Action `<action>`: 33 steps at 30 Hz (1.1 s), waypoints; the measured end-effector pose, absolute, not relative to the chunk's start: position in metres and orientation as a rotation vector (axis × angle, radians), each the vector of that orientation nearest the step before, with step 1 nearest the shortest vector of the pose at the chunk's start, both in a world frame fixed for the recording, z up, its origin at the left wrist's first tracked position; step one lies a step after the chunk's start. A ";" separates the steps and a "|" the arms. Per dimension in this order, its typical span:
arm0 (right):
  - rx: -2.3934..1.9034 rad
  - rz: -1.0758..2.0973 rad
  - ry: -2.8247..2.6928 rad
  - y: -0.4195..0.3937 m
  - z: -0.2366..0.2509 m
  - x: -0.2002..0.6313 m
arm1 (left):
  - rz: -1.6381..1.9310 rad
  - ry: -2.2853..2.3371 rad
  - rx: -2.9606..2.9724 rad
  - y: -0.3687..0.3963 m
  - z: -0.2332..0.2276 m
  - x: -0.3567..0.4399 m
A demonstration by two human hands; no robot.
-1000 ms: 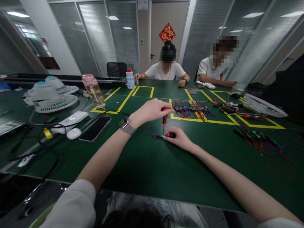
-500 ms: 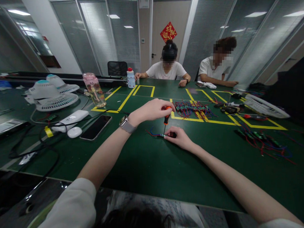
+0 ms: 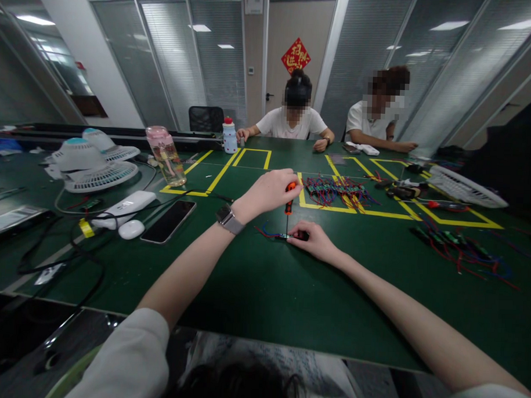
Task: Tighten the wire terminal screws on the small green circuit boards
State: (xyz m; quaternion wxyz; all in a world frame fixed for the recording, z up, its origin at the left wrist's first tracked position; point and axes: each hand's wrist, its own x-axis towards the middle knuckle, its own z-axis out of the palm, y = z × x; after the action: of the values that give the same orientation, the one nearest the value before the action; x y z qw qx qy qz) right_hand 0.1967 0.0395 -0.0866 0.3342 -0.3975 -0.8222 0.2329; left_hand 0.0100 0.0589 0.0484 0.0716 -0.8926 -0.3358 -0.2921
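Note:
My left hand (image 3: 272, 190) is closed around the orange-and-black handle of a screwdriver (image 3: 289, 208), which stands upright. Its thin shaft points down onto a small circuit board (image 3: 283, 237) lying on the green table. Red and blue wires (image 3: 268, 230) stick out from the board's left end. From the right, my right hand (image 3: 314, 241) pinches the board's right side, fingers closed. A dark piece shows between those fingers; its kind is unclear. The exact spot under the screwdriver tip is too small to make out.
Wired circuit boards lie in a row (image 3: 338, 191) beyond my hands, and more form a pile (image 3: 458, 246) at the right. To the left are a phone (image 3: 169, 222), a white case (image 3: 131, 230), fans (image 3: 96, 173) and a bottle (image 3: 166, 156). Two people sit across the table.
My left hand has turned slightly at the wrist on the screwdriver, which now stands a little straighter. My right hand and the board have stayed in place.

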 end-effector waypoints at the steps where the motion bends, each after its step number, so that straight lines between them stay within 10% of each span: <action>1: -1.037 0.609 -2.147 0.039 -0.087 0.197 | -0.884 -1.003 -2.702 0.059 0.048 0.010; 33: -1.043 0.593 -2.151 0.038 -0.084 0.196 | -0.669 -1.007 -2.627 0.048 0.056 0.007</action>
State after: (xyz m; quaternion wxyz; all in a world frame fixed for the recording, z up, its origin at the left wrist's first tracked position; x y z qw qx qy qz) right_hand 0.1960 0.0377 -0.0837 0.3325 -0.3994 -0.8236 0.2272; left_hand 0.0071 0.0485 0.0556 0.1248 -0.9014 -0.3455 -0.2294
